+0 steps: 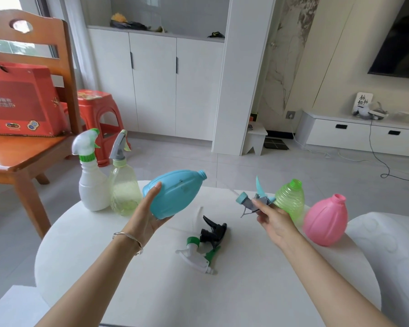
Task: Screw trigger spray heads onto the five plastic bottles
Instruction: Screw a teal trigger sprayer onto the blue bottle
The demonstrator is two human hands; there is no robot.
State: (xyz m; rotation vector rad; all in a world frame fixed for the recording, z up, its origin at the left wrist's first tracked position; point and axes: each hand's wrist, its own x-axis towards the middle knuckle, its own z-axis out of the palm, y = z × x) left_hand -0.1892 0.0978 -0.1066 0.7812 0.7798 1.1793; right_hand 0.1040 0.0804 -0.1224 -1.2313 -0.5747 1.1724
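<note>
Blue bottle (pixel 177 193): held tilted above the table (pixel 151 291), open neck up and to the right, your left hand (pixel 149 213) curled round its base. Blue head (pixel 247 200): pinched in the fingers of your right hand (pixel 274 218), right of that neck and apart from it. On the table: black head (pixel 214 231) and white head (pixel 195 258) lying mid-top; green bottle (pixel 291 199) and pink bottle (pixel 325 220), uncapped, far right edge; white bottle (pixel 92 182) and clear bottle (pixel 124 187), heads fitted, far left edge.

White cabinets (pixel 156 86) at back, wood chair (pixel 26 149) L w/ red box (pixel 17 100), tile floor (pixel 269 166)
</note>
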